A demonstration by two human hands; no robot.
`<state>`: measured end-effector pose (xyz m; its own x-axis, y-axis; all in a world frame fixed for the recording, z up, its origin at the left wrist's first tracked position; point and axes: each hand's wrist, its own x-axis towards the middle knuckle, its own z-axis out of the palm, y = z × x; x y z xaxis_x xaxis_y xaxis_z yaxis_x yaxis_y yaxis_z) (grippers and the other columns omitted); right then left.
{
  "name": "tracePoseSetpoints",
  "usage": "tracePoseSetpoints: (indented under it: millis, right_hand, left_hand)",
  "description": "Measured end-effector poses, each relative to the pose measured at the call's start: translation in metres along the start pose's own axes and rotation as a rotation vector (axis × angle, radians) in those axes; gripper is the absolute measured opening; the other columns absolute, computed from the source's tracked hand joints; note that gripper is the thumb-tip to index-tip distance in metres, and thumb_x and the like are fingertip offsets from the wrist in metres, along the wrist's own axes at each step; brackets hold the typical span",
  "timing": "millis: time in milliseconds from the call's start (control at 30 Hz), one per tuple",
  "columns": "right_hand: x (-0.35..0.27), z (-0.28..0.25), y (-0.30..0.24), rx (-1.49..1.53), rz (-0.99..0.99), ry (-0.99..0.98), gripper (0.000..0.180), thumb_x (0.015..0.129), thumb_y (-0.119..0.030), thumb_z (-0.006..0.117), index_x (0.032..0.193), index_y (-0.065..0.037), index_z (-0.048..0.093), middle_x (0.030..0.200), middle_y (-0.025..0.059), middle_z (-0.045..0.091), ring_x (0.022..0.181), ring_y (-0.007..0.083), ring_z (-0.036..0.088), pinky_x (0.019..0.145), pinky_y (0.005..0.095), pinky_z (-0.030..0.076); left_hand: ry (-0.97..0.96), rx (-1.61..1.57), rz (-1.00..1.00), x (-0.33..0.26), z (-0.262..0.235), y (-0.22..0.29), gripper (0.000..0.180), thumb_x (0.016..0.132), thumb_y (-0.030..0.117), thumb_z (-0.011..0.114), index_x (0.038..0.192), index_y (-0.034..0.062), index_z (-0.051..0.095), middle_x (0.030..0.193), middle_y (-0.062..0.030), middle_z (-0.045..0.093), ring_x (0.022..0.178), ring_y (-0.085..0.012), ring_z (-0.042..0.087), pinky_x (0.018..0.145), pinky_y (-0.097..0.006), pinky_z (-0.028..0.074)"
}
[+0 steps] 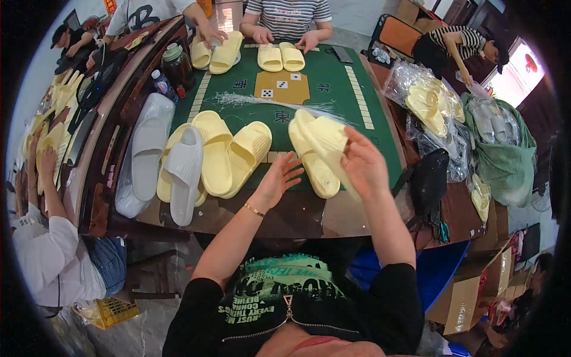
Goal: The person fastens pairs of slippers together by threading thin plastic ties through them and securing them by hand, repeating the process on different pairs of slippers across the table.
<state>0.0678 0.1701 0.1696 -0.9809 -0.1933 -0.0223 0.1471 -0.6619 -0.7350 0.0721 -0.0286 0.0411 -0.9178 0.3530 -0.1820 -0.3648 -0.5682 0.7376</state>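
Seems to be at the step of matching up a pair. Holds a yellow ridged slide (326,141) just right of centre frame, pinching its right edge in the right hand (366,168), with thumb placement unclear and some motion blur. Overlaps a second yellow slide (323,181) there, above the worktop (285,211). Holds the left hand (281,179) empty at centre frame, grip spread, palm toward the pair. Angles both forearms (229,247) inward from the lower edge. Likely calls next for steadying the second slide with the left grip.
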Motion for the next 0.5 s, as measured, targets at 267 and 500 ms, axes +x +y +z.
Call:
tracePoseSetpoints:
  millis: [267, 500]
  right_hand:
    - [0.0, -0.04, 0.036, -0.899, 0.107, -0.12, 0.025, 0.083, -0.004, 0.055, 0.108, 0.002, 0.058, 0.098, 0.0057, 0.063, 0.088, 0.0128, 0.059, 0.079, 0.0261, 0.048]
    - [0.043, -0.106, 0.072, -1.681, -0.054, 0.227, 0.052, 0.076, -0.023, 0.066, 0.118, 0.003, 0.049, 0.112, 0.0211, 0.056, 0.101, 0.0351, 0.056, 0.085, 0.0414, 0.046]
  left_hand:
    - [0.197, -0.044, 0.212, -0.008, -0.009, 0.006, 0.046, 0.096, 0.032, 0.041, 0.134, 0.0062, 0.036, 0.129, -0.0065, 0.049, 0.118, -0.0182, 0.047, 0.1, -0.035, 0.036]
    - [0.303, 0.146, 0.303, -0.003, -0.018, -0.011, 0.064, 0.079, 0.004, 0.065, 0.134, 0.0019, 0.032, 0.127, -0.0102, 0.047, 0.116, -0.0201, 0.047, 0.096, -0.032, 0.041]
